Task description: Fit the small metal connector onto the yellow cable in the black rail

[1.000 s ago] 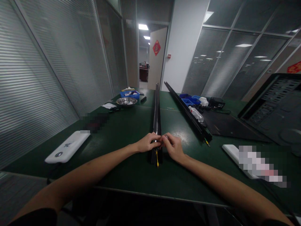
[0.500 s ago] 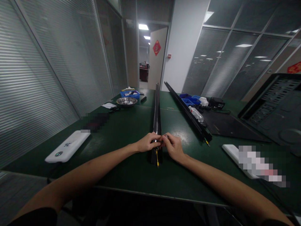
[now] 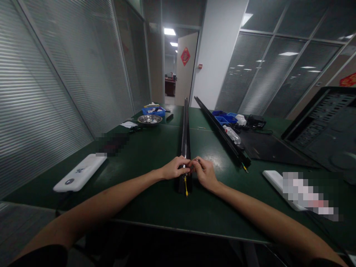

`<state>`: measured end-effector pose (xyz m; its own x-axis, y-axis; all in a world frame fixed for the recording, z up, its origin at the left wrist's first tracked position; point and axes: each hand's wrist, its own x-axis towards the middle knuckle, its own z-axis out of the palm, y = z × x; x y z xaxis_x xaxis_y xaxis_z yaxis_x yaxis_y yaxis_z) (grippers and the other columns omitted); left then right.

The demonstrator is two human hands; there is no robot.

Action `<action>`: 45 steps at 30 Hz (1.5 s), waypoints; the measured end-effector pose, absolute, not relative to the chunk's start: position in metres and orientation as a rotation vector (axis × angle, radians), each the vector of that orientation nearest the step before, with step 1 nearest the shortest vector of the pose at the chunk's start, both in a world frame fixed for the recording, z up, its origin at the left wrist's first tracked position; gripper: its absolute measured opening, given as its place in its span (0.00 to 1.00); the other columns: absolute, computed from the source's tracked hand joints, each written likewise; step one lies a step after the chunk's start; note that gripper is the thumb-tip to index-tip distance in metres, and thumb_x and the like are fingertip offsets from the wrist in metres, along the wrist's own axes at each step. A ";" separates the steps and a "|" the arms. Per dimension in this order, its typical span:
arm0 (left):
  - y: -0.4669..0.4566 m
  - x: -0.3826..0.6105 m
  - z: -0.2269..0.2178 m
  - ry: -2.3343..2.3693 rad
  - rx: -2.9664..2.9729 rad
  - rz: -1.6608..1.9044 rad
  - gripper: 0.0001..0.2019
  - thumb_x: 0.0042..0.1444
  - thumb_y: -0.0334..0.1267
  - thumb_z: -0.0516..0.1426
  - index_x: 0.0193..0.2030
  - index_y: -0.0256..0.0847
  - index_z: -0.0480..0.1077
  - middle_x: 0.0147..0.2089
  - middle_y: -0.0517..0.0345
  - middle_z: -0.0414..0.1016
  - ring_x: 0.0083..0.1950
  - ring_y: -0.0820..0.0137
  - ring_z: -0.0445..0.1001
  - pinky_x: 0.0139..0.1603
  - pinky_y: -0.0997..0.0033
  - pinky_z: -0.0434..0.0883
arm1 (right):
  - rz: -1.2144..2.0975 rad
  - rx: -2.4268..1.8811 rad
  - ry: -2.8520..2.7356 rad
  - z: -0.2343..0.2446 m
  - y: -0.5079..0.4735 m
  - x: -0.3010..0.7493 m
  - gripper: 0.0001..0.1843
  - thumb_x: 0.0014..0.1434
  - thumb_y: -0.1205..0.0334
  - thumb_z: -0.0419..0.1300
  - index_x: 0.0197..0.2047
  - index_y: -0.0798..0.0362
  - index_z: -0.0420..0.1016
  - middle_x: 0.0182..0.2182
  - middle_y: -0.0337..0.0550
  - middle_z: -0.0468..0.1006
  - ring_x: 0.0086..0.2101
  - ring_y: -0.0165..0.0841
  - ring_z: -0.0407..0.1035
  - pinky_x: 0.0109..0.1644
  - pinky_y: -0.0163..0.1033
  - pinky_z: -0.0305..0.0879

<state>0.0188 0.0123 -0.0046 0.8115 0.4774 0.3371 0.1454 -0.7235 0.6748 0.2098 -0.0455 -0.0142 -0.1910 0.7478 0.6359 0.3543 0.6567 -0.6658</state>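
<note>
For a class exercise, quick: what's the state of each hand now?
Left hand: closed at the black rail's near end; exactly what it grips can't be told.
Right hand: closed, fingers curled; anything held can't be told.

And there's movement at your right grip [image 3: 206,173]: the fingers have rolled a touch since a second ago, bending slightly more at the five o'clock side of the black rail [image 3: 185,133]. Down at six o'clock, the yellow lead [image 3: 186,186] has crept up, its tip nudged toward twelve! Out at eight o'clock in your view, the round button [image 3: 69,181], greenish half a second back, has gone dark.
</note>
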 end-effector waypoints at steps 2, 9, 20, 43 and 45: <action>0.012 0.019 -0.005 0.455 2.332 0.661 0.12 0.66 0.43 0.55 0.38 0.36 0.73 0.36 0.55 0.77 0.42 0.64 0.72 0.49 0.69 0.65 | 0.445 -0.881 -1.802 -0.015 -0.045 0.210 0.19 0.72 0.57 0.51 0.32 0.52 0.75 0.24 0.38 0.75 0.25 0.30 0.70 0.32 0.33 0.67; 0.013 0.019 -0.005 0.438 2.338 0.669 0.12 0.66 0.43 0.55 0.38 0.37 0.73 0.36 0.56 0.78 0.42 0.64 0.71 0.50 0.68 0.64 | 0.428 -0.880 -1.818 -0.016 -0.044 0.210 0.20 0.73 0.57 0.50 0.32 0.52 0.75 0.25 0.39 0.75 0.26 0.30 0.70 0.33 0.34 0.67; 0.011 0.019 -0.003 0.408 2.303 0.686 0.12 0.66 0.42 0.56 0.38 0.36 0.73 0.36 0.55 0.78 0.42 0.65 0.73 0.50 0.69 0.64 | 0.453 -0.849 -1.781 -0.015 -0.046 0.209 0.18 0.73 0.58 0.51 0.32 0.52 0.74 0.25 0.37 0.73 0.25 0.29 0.70 0.33 0.33 0.67; 0.012 0.020 -0.003 0.360 2.283 0.690 0.14 0.68 0.40 0.52 0.37 0.36 0.75 0.34 0.54 0.77 0.39 0.66 0.72 0.49 0.69 0.67 | 0.583 -0.882 -1.692 -0.017 -0.046 0.207 0.13 0.69 0.57 0.59 0.33 0.53 0.73 0.24 0.36 0.75 0.23 0.29 0.74 0.28 0.32 0.67; 0.011 0.020 -0.003 0.359 2.286 0.695 0.15 0.69 0.41 0.52 0.37 0.36 0.75 0.34 0.54 0.76 0.38 0.66 0.72 0.48 0.69 0.67 | 0.581 -0.883 -1.699 -0.017 -0.046 0.208 0.13 0.69 0.57 0.59 0.33 0.53 0.73 0.25 0.36 0.75 0.24 0.29 0.74 0.28 0.32 0.67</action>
<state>0.0202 0.0108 -0.0028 0.8169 0.4365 0.3770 0.0550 -0.7095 0.7025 0.2075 -0.0460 -0.0175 -0.1410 0.7949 0.5901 0.2665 0.6045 -0.7507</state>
